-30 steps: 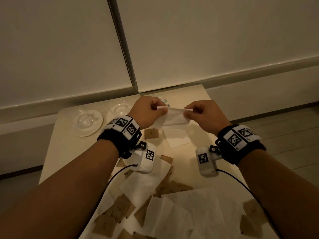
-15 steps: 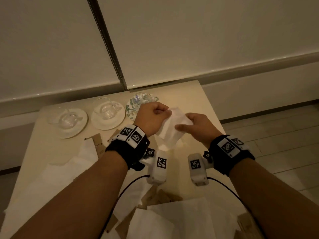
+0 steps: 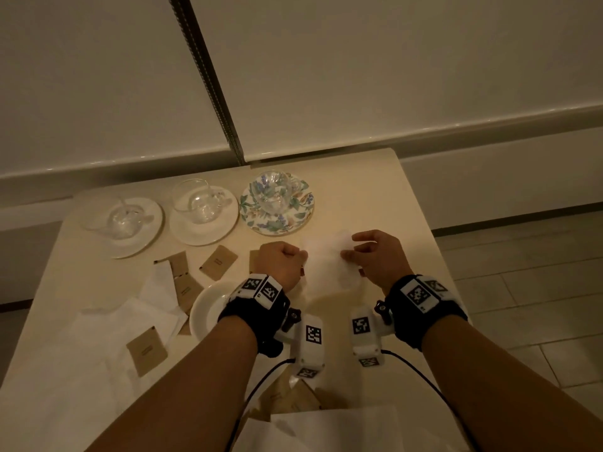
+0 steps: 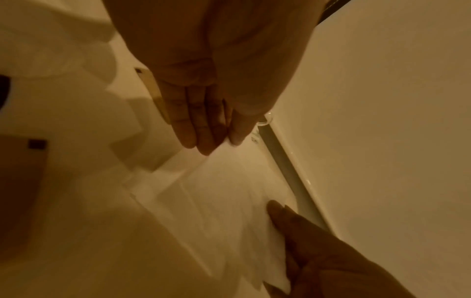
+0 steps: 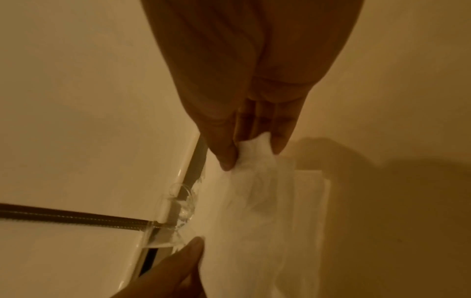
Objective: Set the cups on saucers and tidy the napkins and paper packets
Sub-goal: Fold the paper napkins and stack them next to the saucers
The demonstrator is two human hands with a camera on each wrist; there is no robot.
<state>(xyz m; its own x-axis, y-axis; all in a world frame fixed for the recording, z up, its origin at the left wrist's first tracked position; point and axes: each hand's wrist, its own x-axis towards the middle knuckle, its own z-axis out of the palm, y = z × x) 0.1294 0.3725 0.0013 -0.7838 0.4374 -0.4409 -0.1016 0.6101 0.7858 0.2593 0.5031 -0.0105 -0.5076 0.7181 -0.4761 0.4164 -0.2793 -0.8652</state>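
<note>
A white napkin (image 3: pixel 328 264) hangs between the two hands above the right half of the worktop (image 3: pixel 368 197). The left hand (image 3: pixel 283 263) is curled into a fist and pinches the left edge of the napkin; in the left wrist view its fingers (image 4: pixel 196 125) lie close together on the paper. The right hand (image 3: pixel 378 256) pinches the right edge between thumb and fingertips (image 5: pixel 228 155), and in the right wrist view the paper bunches there. The napkin is blurred in the head view, so I cannot tell how it is folded. Under it, in the right wrist view, another folded napkin (image 5: pixel 309 221) lies flat on the worktop.

Behind the hands stand three glass cups, each on a saucer: one on the flowered saucer (image 3: pixel 277 203) just beyond the left hand, one on the middle white saucer (image 3: pixel 204 215), and one on the left white saucer (image 3: pixel 124 226). An empty white saucer (image 3: pixel 208 308) lies beside the left wrist. Brown paper packets (image 3: pixel 218 265) and more white napkins (image 3: pixel 130 324) are spread over the left and near parts of the worktop.
</note>
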